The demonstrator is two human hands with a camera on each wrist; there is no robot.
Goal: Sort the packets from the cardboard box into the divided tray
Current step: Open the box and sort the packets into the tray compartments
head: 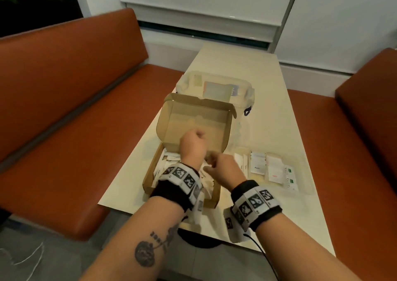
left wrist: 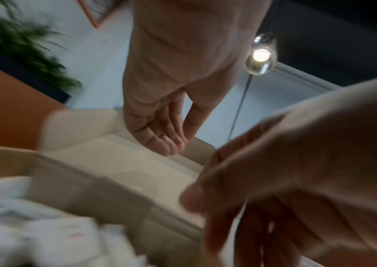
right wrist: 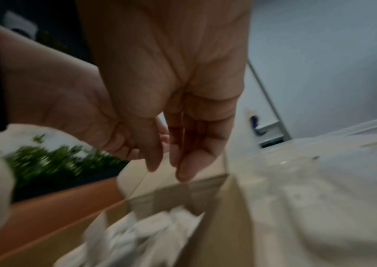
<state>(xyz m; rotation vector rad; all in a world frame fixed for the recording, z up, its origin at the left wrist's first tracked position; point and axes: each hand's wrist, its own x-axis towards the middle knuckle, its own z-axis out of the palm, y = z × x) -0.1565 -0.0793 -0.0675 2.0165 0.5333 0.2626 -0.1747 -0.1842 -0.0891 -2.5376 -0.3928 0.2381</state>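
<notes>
The open cardboard box sits at the table's near left with its lid standing up behind. White packets lie piled inside, blurred in the wrist views. My left hand hovers over the back of the box, fingers loose, palm empty. My right hand hangs over the box's right edge; its fingers point down and hold nothing. The clear divided tray lies to the right of the box, with sorted packets in its compartments.
A clear lidded plastic container stands behind the box lid. Orange benches run along both sides of the narrow cream table. A black cable hangs at the near table edge.
</notes>
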